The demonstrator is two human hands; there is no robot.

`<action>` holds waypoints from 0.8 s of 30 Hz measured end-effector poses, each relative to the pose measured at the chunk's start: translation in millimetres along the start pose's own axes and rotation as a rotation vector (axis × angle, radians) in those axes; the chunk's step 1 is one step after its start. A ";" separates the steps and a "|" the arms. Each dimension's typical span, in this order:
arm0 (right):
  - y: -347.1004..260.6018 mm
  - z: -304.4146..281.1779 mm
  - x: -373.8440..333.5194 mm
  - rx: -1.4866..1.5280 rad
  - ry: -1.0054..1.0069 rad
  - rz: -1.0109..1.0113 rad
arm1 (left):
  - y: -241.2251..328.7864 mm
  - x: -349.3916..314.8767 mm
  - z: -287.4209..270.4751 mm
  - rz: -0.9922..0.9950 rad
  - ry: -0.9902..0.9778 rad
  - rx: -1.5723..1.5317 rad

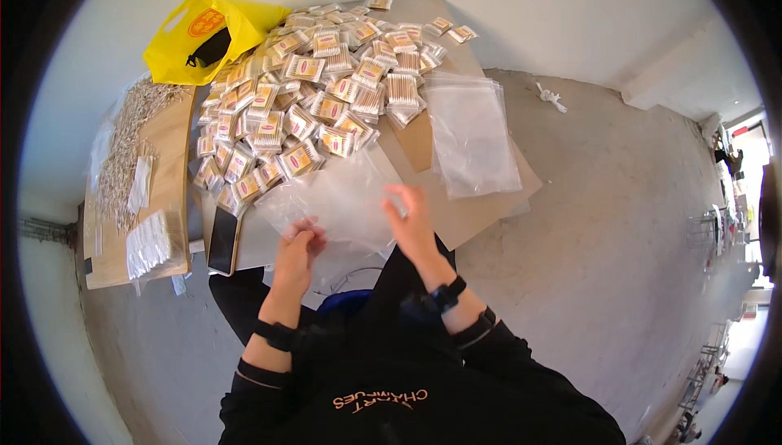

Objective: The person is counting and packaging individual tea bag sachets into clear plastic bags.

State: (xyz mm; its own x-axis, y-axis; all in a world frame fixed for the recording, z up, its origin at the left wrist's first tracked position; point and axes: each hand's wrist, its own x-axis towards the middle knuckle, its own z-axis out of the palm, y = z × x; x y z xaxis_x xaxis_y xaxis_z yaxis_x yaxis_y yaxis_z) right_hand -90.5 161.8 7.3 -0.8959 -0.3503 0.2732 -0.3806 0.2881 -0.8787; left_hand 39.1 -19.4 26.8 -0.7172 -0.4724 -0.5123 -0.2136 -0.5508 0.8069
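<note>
A clear plastic bag (pixel 352 198) lies across the near edge of the table, in front of the pile. At the bag's near left part, my left hand (pixel 300 243) is closed, thumb and fingers pinched on the film. My right hand (pixel 411 223) hovers by the bag's right side with its fingers apart and nothing in them. Beyond the bag rises a big heap of small packets of cotton swabs (pixel 301 115), each in clear film with a yellow label. Right of the heap lies a flat stack of clear bags (pixel 474 139).
A phone (pixel 223 240) rests at the table's near left edge. Loose cotton swabs (pixel 134 143) and a bundle of clear wrappers (pixel 155 243) cover part of a wooden board (pixel 167 131). A yellow bag (pixel 175 46) stands at the back left. White litter (pixel 552 98) lies on the floor.
</note>
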 end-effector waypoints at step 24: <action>-12.8 18.0 -0.3 0.934 -0.422 0.780 | 30.9 -39.4 -89.3 0.866 0.835 0.923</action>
State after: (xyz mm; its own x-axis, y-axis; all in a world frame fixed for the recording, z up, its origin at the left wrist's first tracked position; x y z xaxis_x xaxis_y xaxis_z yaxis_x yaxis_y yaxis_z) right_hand -81.2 142.2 11.4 -0.6010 -0.6754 -0.4273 0.6655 -0.1269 -0.7355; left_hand 120.0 -79.2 45.7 -0.3337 -0.8317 0.4437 -0.4914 0.5551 0.6711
